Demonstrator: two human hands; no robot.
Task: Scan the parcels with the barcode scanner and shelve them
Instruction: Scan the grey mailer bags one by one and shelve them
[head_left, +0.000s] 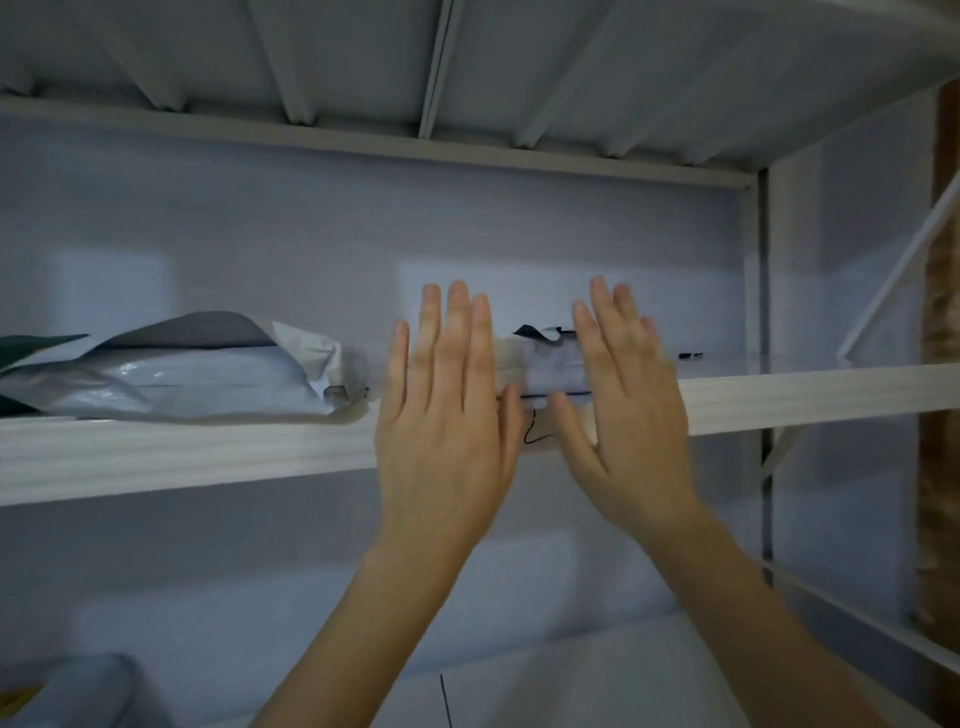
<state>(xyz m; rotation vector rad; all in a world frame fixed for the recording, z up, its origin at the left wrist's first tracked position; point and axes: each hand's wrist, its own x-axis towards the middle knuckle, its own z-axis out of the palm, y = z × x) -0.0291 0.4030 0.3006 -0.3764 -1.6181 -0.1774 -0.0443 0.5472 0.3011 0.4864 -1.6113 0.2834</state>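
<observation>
Two bare forearms reach up from the lower edge toward a white shelf (208, 452). Left hand (447, 415) and right hand (623, 410) are both flat, fingers spread and straight, clamped on nothing. Between them a small pale parcel (545, 369) lies on the shelf at its front edge; both palms seem to press against it, though blur hides the contact. Further left on the same shelf rests a grey mailer bag (182, 369), well apart from the hands

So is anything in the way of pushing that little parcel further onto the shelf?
Nothing visible is. The small parcel sits between the left hand and right hand; the shelf behind looks bare, and the grey bag lies off to its left.
</observation>
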